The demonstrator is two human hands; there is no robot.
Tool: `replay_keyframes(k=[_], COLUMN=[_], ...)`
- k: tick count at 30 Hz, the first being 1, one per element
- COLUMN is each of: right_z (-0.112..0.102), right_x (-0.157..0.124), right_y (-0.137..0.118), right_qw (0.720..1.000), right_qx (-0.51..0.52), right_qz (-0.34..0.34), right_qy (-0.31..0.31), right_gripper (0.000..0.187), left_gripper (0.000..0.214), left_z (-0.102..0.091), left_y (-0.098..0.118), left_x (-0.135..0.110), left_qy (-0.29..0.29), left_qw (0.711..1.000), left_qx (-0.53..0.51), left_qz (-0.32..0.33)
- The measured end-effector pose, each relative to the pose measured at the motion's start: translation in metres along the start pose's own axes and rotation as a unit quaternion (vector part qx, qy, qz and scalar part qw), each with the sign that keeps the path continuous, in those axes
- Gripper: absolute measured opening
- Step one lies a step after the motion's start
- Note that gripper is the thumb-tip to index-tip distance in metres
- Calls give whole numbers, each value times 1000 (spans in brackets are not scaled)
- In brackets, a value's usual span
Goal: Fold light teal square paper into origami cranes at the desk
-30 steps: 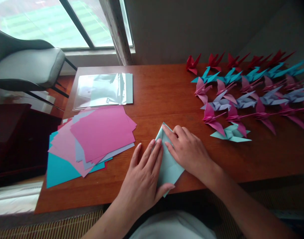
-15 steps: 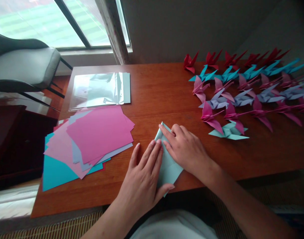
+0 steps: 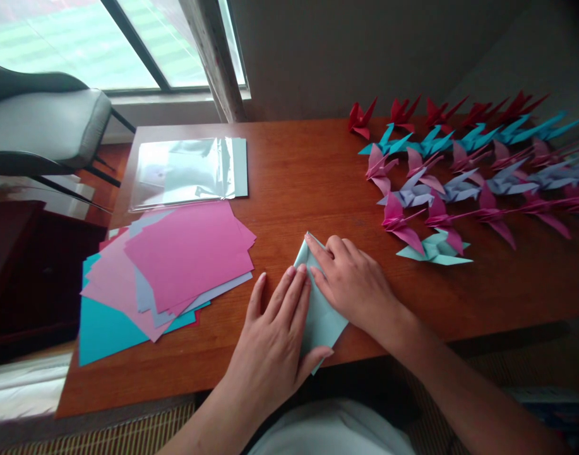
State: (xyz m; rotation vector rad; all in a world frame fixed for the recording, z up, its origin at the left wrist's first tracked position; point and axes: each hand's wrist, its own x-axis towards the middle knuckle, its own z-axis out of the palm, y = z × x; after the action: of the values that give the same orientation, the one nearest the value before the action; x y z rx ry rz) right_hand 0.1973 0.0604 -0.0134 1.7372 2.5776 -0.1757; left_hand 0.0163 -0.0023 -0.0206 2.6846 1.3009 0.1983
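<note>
A pale mint sheet of folding paper [image 3: 321, 325], creased into a narrow pointed shape, lies on the table near its front edge. Across its left side my left hand [image 3: 282, 328] lies flat, fingers spread and thumb over the lower part. My right hand [image 3: 353, 275] presses an extended index finger on the paper's far tip, its other fingers loosely bent. Part of the paper is hidden beneath both hands. To the right stands a mint paper crane [image 3: 434, 248].
Rows of paper cranes in red, turquoise [image 3: 431, 142], pink, lavender and magenta [image 3: 399, 221] fill the right side. Loose coloured sheets [image 3: 194, 253] lie at left, with a clear paper packet [image 3: 185, 170] behind them. A chair [image 3: 47, 126] stands by the window.
Almost nothing differs; the view has shifted very slightly, and both hands keep their places on the mint paper.
</note>
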Motion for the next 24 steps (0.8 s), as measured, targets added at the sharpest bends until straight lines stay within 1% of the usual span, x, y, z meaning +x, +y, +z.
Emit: replay_keyframes(k=[24], right_z=[-2], right_x=[4], right_y=[-1], right_qw=[1000], right_qx=[-4], right_qz=[11], right_qy=[-14], right_gripper=[54], left_gripper=[80], left_z=[2], left_y=[1], left_x=[0], left_qy=[5], left_qw=[1000], left_qx=[-11], left_qz=[-7])
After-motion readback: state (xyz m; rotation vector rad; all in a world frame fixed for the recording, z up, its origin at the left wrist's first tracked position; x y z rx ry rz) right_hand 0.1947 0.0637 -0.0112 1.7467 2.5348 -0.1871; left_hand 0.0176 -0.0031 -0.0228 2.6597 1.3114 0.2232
